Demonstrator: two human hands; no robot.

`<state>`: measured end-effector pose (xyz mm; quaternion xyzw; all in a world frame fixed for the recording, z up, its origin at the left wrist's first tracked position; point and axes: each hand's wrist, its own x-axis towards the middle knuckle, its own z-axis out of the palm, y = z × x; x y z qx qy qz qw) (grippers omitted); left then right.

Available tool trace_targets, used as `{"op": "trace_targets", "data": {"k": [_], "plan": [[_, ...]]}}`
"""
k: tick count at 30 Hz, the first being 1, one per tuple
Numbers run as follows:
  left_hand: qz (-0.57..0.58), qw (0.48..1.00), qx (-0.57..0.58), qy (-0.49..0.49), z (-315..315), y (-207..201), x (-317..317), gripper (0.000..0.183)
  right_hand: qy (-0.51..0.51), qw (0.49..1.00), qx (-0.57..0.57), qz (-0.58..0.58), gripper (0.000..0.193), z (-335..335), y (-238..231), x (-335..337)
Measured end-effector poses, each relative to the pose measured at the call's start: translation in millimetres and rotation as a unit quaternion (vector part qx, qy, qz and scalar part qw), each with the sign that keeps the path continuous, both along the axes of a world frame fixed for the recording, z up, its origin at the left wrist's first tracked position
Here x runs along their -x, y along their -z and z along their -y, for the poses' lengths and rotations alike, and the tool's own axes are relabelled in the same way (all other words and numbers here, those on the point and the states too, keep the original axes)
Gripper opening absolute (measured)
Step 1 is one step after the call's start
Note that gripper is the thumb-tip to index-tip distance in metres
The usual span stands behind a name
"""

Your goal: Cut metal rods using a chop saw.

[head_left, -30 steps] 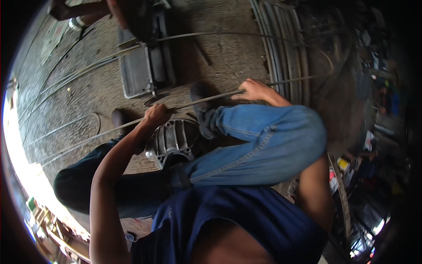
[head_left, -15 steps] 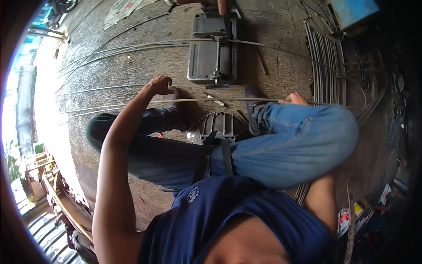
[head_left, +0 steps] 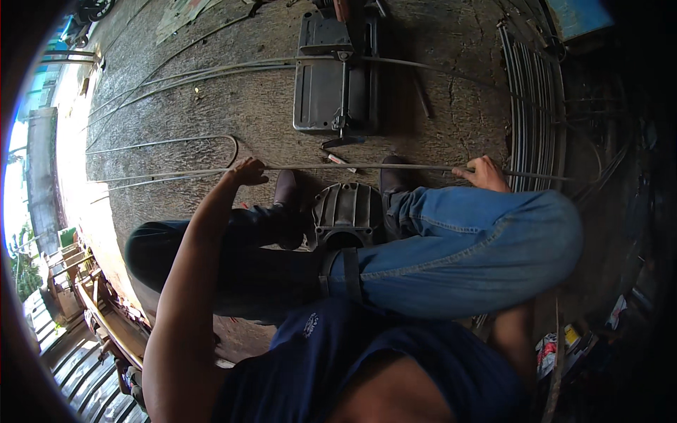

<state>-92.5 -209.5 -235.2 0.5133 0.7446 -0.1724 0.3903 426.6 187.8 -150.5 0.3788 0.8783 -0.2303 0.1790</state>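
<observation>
A long thin metal rod (head_left: pixel 416 167) runs crosswise in front of my shins, close above the floor. My left hand (head_left: pixel 248 171) is closed around it on the left, palm down. Farther along, my right hand (head_left: pixel 485 173) grips the same rod beyond my right knee, its thumb along the rod. Beside my left hand lies another rod with a rounded bend (head_left: pixel 235 144); its end is hidden near the fingers. Ahead stands a grey cut-off saw (head_left: pixel 317 95), with a rod (head_left: pixel 416 65) passing through its clamp.
A ribbed metal casting (head_left: pixel 345 211) stands between my feet. A white marker-like stick (head_left: pixel 342 162) lies just past the held rod. At the right is a bundle of straight rods (head_left: pixel 530 116); a blue box (head_left: pixel 582 21) sits behind it. Several long rods cross the floor at left.
My left hand has come down and nearer, from above the rod onto it. The bent rod now shows beside it. My right hand stays on the rod, slightly nearer.
</observation>
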Motion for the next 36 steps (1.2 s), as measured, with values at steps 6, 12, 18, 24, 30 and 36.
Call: {"op": "trace_targets", "data": {"k": [6,12,18,24,30,36], "plan": [[-0.049,0.998,-0.022,-0.042,-23,-14,-28,0.036,-0.021,1.000,0.014,-0.009,0.073,-25,7,-5],[0.015,0.991,-0.131,0.021,-49,-35,-85,0.028,-0.014,0.999,0.023,0.019,0.067,-55,-11,-58],[0.054,0.996,-0.069,-0.003,-91,-41,-144,0.023,0.085,0.993,0.002,0.079,0.075,-78,-35,-109],[0.062,0.991,-0.117,-0.015,-109,-41,-178,0.027,0.079,0.996,0.037,-0.017,0.062,-85,-71,-124],[0.056,0.995,-0.066,-0.053,-118,-45,-179,0.030,0.069,0.989,0.129,0.034,0.059,-51,-21,-29],[0.065,0.994,-0.063,-0.063,-119,-17,-172,0.032,-0.055,0.975,0.202,0.076,0.063,-5,25,25]]}}
